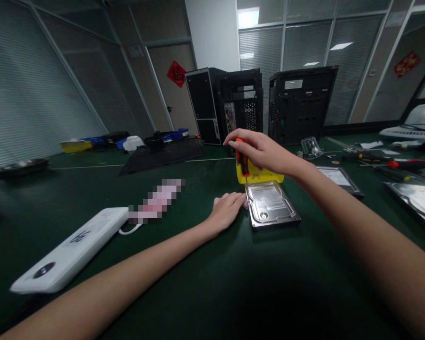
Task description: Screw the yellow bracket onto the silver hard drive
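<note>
A silver hard drive (pixel 271 203) lies flat on the dark green table in front of me. My left hand (pixel 226 211) rests palm down at its left side, with the fingers closed against the edge; part of that grip is hidden. Above the drive's far left corner, my right hand (pixel 258 148) is closed round a red and black screwdriver (pixel 244 163). The screwdriver stands nearly upright with its shaft pointing down at that corner. Directly behind the drive is a yellow container (pixel 265 176), partly covered by my right hand.
Black computer cases (pixel 302 104) stand at the back. More hard drives (pixel 338 179) and red-handled tools (pixel 409 164) lie right. On the left are a white power bank (pixel 74 248) with a short cable (pixel 131 230), a blurred-out pink item (pixel 157 200) and a black mat (pixel 163 158).
</note>
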### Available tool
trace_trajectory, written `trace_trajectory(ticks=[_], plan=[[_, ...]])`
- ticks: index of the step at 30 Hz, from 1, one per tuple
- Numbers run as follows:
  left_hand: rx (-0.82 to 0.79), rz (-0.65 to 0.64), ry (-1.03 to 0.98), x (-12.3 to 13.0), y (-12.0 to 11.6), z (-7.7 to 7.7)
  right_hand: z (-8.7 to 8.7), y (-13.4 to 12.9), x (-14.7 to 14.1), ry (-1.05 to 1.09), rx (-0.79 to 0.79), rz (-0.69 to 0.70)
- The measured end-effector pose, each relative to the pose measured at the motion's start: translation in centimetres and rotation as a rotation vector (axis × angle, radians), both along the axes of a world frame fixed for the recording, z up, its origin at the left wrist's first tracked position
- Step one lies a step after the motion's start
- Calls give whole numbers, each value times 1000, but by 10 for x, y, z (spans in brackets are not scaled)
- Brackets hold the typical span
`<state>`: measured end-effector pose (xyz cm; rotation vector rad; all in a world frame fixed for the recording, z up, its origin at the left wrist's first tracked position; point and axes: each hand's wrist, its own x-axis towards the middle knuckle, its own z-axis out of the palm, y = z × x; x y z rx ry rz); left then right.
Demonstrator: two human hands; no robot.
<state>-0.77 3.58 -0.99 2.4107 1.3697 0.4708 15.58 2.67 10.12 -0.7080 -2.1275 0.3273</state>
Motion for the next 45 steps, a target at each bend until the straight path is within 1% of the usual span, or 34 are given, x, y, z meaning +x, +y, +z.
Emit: trace_trajectory(ticks=[3, 8, 13, 18, 21, 28, 32, 35, 40, 45], plan=[[1, -5, -16, 0, 0, 0, 1, 0, 0, -15, 21, -10], [7, -9, -33, -1, 0, -2, 1, 3, 1, 6, -3, -35], [11, -11, -24, -1, 2, -3, -1, 6, 0, 27, -101, 47], [10, -16, -14, -1, 3, -3, -1, 5, 0, 84, -213, 59], [18, -14, -13, -1, 4, -4, 0, 3, 1, 78, -268, 80], [42, -17, -20, -1, 6, -7, 1, 3, 1, 81, -221, 113], [33, -14, -18, -1, 5, -6, -2, 8, 1, 89, -250, 127], [27, -8, -13, 0, 4, -5, -3, 9, 2, 72, -273, 97], [28, -8, -32, 0, 3, -5, -2, 6, 2, 41, -203, 57], [19, 0, -32, 1, 2, -4, -3, 6, 1, 54, -205, 39]])
